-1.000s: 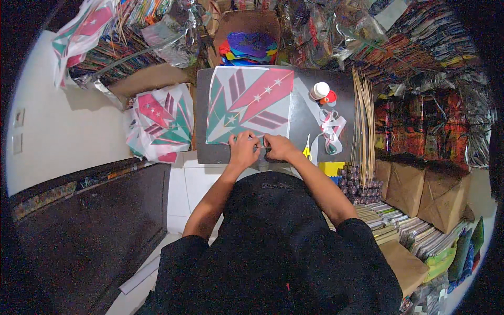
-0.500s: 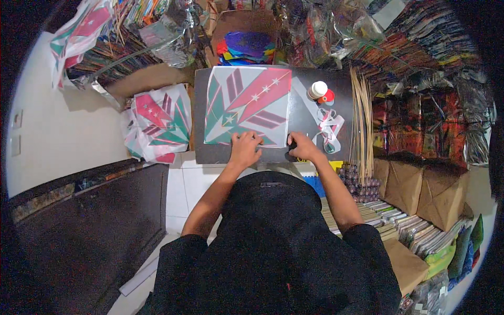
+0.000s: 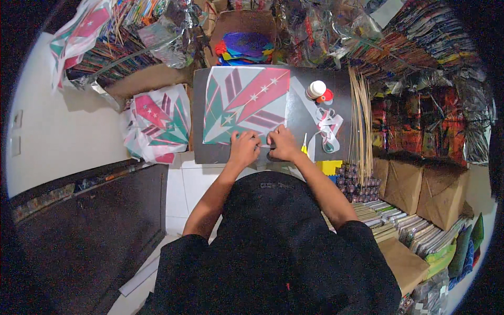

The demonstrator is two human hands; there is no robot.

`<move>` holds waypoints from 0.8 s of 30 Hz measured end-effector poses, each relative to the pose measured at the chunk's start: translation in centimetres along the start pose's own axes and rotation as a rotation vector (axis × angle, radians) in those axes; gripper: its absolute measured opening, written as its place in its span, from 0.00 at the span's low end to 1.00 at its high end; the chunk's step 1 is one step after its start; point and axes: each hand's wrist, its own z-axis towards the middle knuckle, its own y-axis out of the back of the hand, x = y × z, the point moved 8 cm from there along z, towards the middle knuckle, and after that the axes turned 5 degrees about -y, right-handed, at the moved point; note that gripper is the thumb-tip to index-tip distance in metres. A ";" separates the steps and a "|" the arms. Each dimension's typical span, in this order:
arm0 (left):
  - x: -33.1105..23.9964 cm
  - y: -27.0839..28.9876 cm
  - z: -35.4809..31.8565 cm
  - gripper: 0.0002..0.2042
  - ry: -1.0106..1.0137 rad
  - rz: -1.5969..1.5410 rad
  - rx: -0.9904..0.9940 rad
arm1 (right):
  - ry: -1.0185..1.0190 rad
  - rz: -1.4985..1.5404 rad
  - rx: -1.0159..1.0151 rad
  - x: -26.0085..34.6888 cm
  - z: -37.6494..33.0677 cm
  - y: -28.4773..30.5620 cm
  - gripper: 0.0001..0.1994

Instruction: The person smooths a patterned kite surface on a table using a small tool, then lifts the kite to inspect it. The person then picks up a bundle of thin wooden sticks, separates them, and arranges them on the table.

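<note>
A square white sheet [image 3: 245,100] with red, green and dark stripes and stars lies flat on the dark table; it looks like a kite sail, with a thin stick running diagonally across it. My left hand [image 3: 245,149] is closed at the sheet's near edge, its fingers curled over the rim. Close on its right, my right hand [image 3: 284,144] bends its fingers together at the near right corner. The fingertips partly hide the edge between them. Yellow-handled scissors [image 3: 304,145] lie on the table just right of my right hand.
On the table's right stand a white-lidded jar [image 3: 316,88], a red round item [image 3: 326,96] and curled sheet strips [image 3: 329,130]. Long thin sticks [image 3: 360,121] lean along the table's right edge. Similar printed sheets [image 3: 157,123] hang at the left. Packed shelves surround the far side.
My right hand has moved left, from beside the sheet's right edge to its near right corner. The scissors now lie in plain view. My left hand has barely moved.
</note>
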 end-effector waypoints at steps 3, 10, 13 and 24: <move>0.0 -0.1 -0.1 0.10 -0.001 0.007 -0.005 | -0.016 -0.040 0.034 1.1 0.1 -0.3 0.21; 0.0 0.2 -0.2 0.09 -0.002 -0.018 -0.041 | 0.018 -0.063 0.013 1.7 0.5 -0.8 0.20; -0.1 0.3 -0.2 0.09 0.003 -0.029 -0.039 | 0.026 -0.070 0.020 1.7 0.7 -1.0 0.20; 0.4 0.0 -0.1 0.09 -0.004 -0.009 -0.077 | 0.005 -0.097 0.036 1.1 0.5 -0.7 0.18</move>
